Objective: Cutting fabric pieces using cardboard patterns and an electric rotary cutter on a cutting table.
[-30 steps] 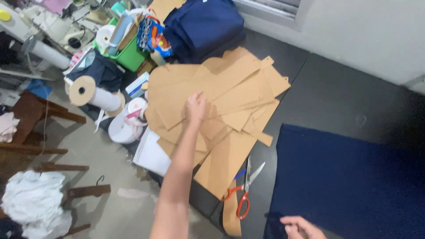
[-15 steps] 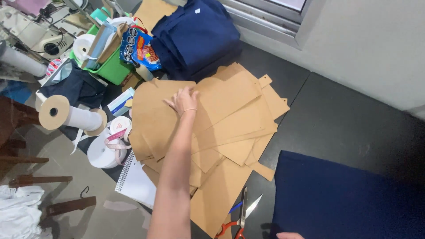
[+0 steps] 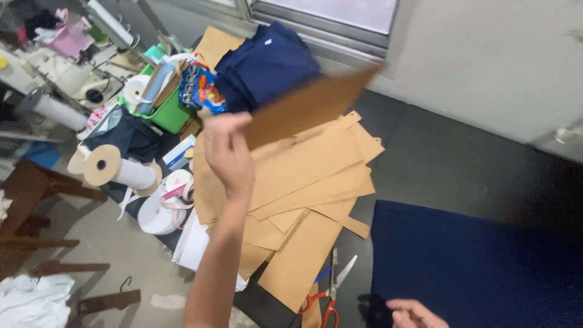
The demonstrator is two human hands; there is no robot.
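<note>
Orange-handled scissors (image 3: 331,297), green bin (image 3: 167,112), ribbon spools (image 3: 115,170).

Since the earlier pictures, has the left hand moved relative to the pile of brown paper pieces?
Yes. The left hand, earlier flat on the pile, is now raised above it, holding one brown piece up.

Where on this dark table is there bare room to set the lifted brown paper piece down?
Bare dark tabletop lies between the brown paper pattern pile, flat navy cloth and wall. The left edge, around the green bin and tape rolls, is crowded.

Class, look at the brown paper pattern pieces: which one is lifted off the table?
The long piece pinched in the left hand, raised and tilted; the rest lie flat, overlapping.
</note>
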